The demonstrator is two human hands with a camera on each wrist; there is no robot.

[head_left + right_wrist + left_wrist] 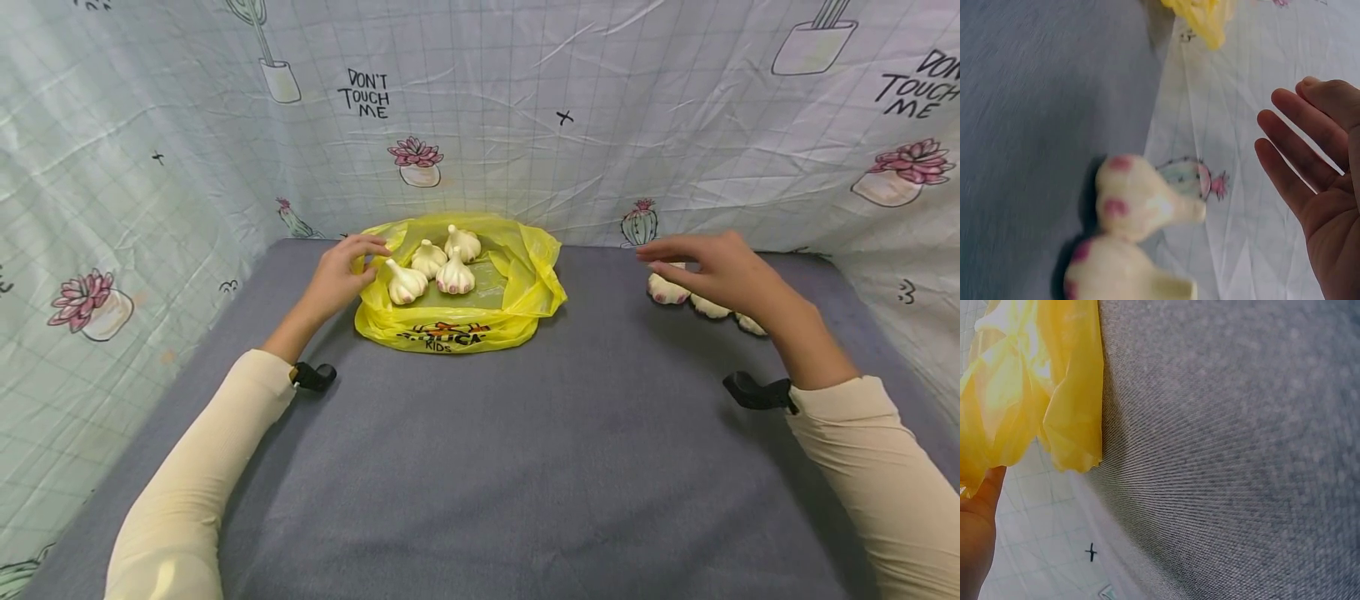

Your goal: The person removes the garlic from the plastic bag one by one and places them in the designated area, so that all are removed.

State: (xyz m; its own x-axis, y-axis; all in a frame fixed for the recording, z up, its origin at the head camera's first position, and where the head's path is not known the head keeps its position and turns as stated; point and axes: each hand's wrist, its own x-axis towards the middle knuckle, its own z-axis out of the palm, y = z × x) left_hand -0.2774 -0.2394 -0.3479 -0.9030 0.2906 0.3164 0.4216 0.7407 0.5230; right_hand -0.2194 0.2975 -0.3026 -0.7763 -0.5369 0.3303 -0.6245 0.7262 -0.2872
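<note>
A yellow plastic bag [450, 337] lies with its mouth spread wide, several garlic bulbs [455, 275] inside it. My left hand [341, 271] is at the bag's left rim, holding the plastic between thumb and fingers; in the left wrist view the yellow bag [1066, 394] hides the fingertips. On the right, my right hand [716, 265] hovers over a row of garlic bulbs [667, 287], partly covering them. Its fingers are loosely spread and hold nothing. The right wrist view shows two bulbs [1135, 200] with pink patches, apart from the fingers [1288, 147].
Grey cloth [480, 467] covers the table. Behind and to the left hangs a pale printed curtain [487, 125] with plant drawings, meeting the table's back edge close behind the bag. Black straps with small cameras [753, 392] sit on both wrists.
</note>
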